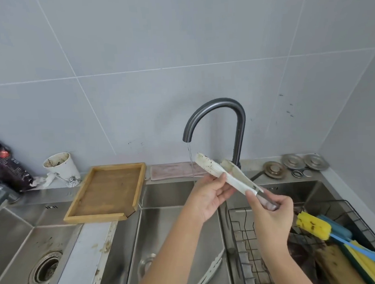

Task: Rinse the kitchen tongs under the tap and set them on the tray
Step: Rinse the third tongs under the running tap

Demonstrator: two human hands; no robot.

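Observation:
White kitchen tongs [213, 168] speckled with dark dirt are held over the middle sink basin, tips up-left beside a thin water stream from the dark curved tap [215, 110]. My right hand [271, 211] grips their metal handle end. My left hand [208, 194] holds one white arm between thumb and fingers. The wooden tray [139, 187] rests on the sink ledge to the left, nothing on it.
A second pair of white tongs [209, 272] lies in the middle basin. A wire basket [246, 236] on the right holds a yellow sponge brush [312, 226] and sponges. A dirty white cup [62, 168], a pink cloth [173, 171] and metal strainer lids [292, 162] sit along the back ledge.

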